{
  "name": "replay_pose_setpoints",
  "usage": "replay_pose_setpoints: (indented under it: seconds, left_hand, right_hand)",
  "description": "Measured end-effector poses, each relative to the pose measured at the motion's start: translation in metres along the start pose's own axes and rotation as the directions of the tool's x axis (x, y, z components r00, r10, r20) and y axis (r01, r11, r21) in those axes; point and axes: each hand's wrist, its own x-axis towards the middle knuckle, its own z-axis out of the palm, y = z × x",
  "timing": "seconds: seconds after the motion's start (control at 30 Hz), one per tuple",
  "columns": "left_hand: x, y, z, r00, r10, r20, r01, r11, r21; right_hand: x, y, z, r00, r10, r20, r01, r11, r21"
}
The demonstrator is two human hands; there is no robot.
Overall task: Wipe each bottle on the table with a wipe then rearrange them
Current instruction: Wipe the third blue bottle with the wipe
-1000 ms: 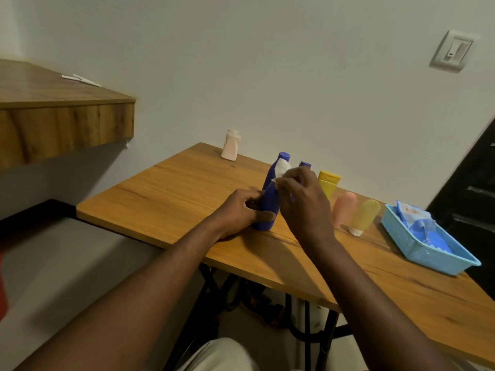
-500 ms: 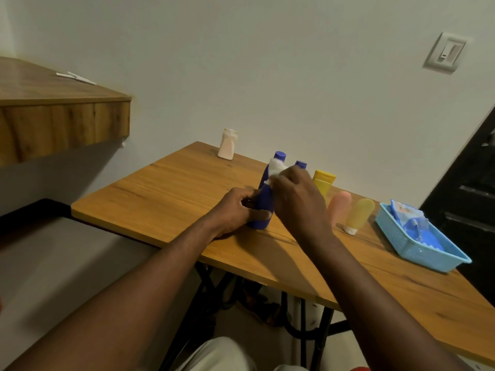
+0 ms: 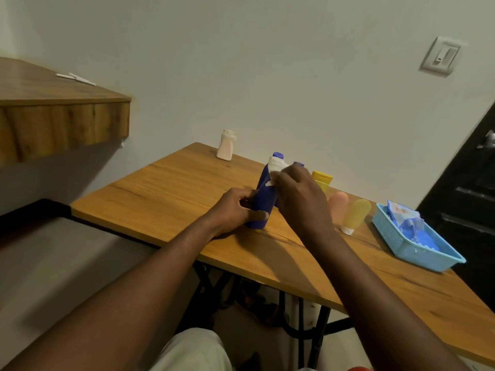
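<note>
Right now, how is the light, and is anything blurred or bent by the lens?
Head view: dim warm light, no glare on the table; the forearms shadow its near part. Head view: the blue bottle in the left hand and the wipe in the right hand are fairly sharp, but the wide lens seems to tilt the shelf and door.

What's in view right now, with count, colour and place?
wooden table: one, brown, against wall
wooden shelf: one, brown, upper left
wall switch: one, white, upper right
tall plastic bottle: one, dark blue, mid-table
hidden bottle: one, blue cap, behind it
flip-cap bottle: one, yellow, by wall
soft tubes: two, pink, pale yellow, near basket
small bottle: one, pale pink, far corner
plastic basket: one, light blue, table's right
wipes pack: one, blue, in basket
wipe: one, white, tall bottle's neck
left-hand grip: one, holds tall bottle
right-hand grip: one, holds wipe
</note>
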Motion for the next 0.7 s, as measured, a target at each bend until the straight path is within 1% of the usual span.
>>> replay_pose_setpoints:
  seconds: [0.07, 0.13, 0.17, 0.23, 0.3, 0.37, 0.43, 0.5, 0.63, 0.7]
  left_hand:
    - [0.0, 0.0, -0.001, 1.0, 0.003, 0.004, -0.003, 1.0, -0.014]
    - [-0.001, 0.0, -0.001, 1.0, 0.003, 0.006, -0.003, 1.0, -0.019]
    - [-0.001, 0.0, -0.001, 1.0, 0.004, 0.008, -0.004, 1.0, -0.013]
    - [-0.002, 0.001, -0.002, 1.0, 0.009, 0.014, -0.009, 1.0, 0.006]
    - [-0.002, 0.001, -0.002, 1.0, 0.016, 0.016, -0.016, 0.999, 0.028]
    - [-0.001, 0.001, -0.002, 1.0, 0.017, 0.017, -0.018, 0.999, 0.046]
    - [-0.001, 0.0, -0.002, 1.0, 0.019, 0.022, -0.02, 0.999, 0.043]
    - [0.0, 0.0, -0.002, 1.0, 0.019, 0.024, -0.019, 0.999, 0.029]
    - [-0.001, 0.0, -0.002, 1.0, 0.0, 0.015, 0.0, 1.0, -0.016]
    - [-0.001, 0.0, -0.002, 1.0, 0.011, 0.024, -0.01, 1.0, -0.02]
  right_hand:
    - [-0.009, -0.002, 0.007, 0.998, -0.047, 0.037, 0.046, 0.999, 0.01]
    - [-0.017, 0.0, 0.014, 0.997, -0.052, 0.053, 0.05, 0.998, 0.039]
    - [-0.02, 0.002, 0.016, 0.999, -0.026, 0.046, 0.022, 0.997, 0.078]
    - [-0.02, 0.006, 0.017, 0.996, 0.083, 0.012, -0.084, 0.977, 0.195]
    - [-0.017, 0.011, 0.018, 0.979, 0.204, 0.004, -0.195, 0.933, 0.301]
    - [-0.013, 0.015, 0.019, 0.96, 0.278, -0.008, -0.249, 0.871, 0.423]
    - [-0.011, 0.014, 0.016, 0.941, 0.335, -0.056, -0.255, 0.805, 0.536]
    - [-0.008, 0.01, 0.013, 0.919, 0.383, -0.094, -0.253, 0.757, 0.603]
    - [-0.004, 0.001, 0.02, 0.919, 0.374, -0.127, -0.226, 0.762, 0.606]
    - [-0.007, -0.001, 0.029, 0.896, 0.428, -0.118, -0.261, 0.724, 0.638]
